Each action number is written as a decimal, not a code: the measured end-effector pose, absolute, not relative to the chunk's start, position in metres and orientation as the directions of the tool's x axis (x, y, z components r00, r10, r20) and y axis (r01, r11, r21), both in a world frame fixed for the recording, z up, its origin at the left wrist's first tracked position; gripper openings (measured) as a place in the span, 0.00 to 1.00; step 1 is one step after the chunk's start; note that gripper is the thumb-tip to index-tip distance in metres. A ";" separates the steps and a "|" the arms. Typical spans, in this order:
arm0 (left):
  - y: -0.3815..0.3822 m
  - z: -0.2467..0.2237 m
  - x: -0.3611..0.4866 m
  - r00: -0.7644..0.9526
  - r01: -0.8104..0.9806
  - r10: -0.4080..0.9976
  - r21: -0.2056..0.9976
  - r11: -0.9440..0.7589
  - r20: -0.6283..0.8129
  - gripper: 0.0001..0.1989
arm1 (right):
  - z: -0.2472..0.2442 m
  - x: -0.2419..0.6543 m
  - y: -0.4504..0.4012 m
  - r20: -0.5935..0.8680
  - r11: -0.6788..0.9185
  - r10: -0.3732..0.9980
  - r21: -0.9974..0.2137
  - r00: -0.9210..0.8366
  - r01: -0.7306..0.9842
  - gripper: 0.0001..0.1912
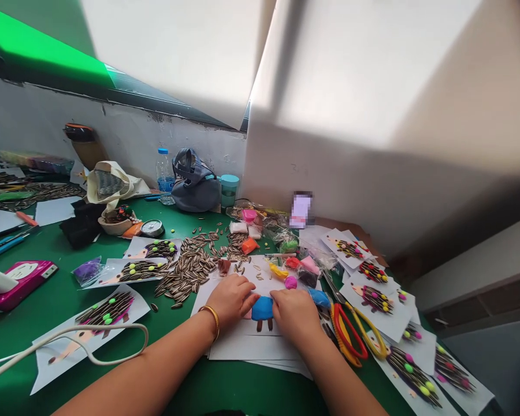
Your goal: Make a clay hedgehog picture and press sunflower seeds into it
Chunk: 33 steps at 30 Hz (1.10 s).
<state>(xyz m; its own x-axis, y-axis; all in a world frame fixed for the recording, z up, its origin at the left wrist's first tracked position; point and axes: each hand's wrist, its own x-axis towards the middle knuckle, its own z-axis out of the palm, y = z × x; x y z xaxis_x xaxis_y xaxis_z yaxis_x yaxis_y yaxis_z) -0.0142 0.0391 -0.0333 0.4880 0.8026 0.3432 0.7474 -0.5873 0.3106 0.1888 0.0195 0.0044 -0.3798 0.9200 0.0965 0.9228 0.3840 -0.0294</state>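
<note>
A flat blue clay shape (262, 308) with two short brown legs (265, 326) lies on a stack of white paper (242, 345). A bit of pink clay shows at its left edge. My left hand (230, 300), a gold bangle at the wrist, rests on the paper with its fingers stretched towards the blue clay. From the other side, my right hand (298, 316) is curled, thumb side pressed to the clay's right edge; its other fingers are mostly hidden. Striped sunflower seeds (193, 263) are heaped beyond my left hand. Red, yellow, magenta and pink clay lumps (290, 282) sit past my right.
Red-handled scissors (350, 335) and yellow-handled scissors (375, 341) lie at right, beside several seed-covered hedgehog cards (375, 297). More cards (145, 270) and a white cable (91, 328) are at left. A bottle (165, 176), grey bag (196, 188) and phone (301, 209) stand behind.
</note>
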 end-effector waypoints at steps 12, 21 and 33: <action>0.040 -0.032 -0.015 0.476 0.739 0.822 0.364 -0.567 0.314 0.13 | -0.006 0.196 0.019 0.132 0.404 0.910 -0.076 -0.392 0.912 0.13; 0.036 -0.026 -0.020 0.480 0.714 0.833 0.430 -0.553 0.274 0.13 | -0.014 0.199 0.018 0.199 0.425 0.894 -0.095 -0.401 0.900 0.13; 0.035 -0.023 -0.022 0.461 0.698 0.849 0.487 -0.526 0.256 0.13 | -0.021 0.202 0.019 0.268 0.448 0.874 -0.116 -0.407 0.887 0.13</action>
<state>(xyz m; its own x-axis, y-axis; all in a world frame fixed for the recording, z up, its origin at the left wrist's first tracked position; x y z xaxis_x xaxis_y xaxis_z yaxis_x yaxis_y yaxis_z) -0.0219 0.0354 -0.0229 0.4612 0.8494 0.2564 0.6977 -0.5258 0.4867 0.2017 0.0189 -0.0211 -0.4065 0.8736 0.2676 0.8865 0.4480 -0.1157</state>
